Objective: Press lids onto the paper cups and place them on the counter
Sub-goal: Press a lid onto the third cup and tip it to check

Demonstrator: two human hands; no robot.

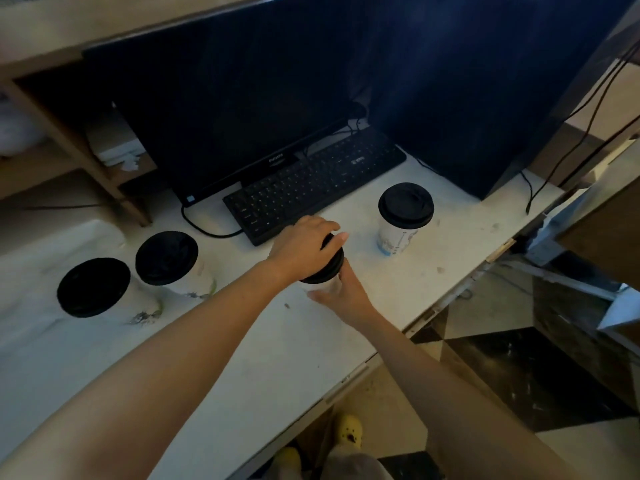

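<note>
Logging, as I see it: left hand [302,249] curled over black lid [333,264], pressing down; right hand [346,294] wrapped round paper cup [320,286] beneath, just before keyboard [311,183]. One lidded cup [406,206] right of keyboard, two more cups [167,258] [93,287] left.

The worktop [270,358] we stood at was a pale, matt surface, scuffed and smudged in places. Each lid [406,205] looked to us like matt black plastic with a ridged rim, and each cup [394,239] like smooth white printed paper. The keyboard [311,181] was matt black plastic, the monitor screen [242,98] dark and glossy. We took the shelving [79,150] for brown wood. The floor tiles [519,368] were polished, reflective stone.
</note>
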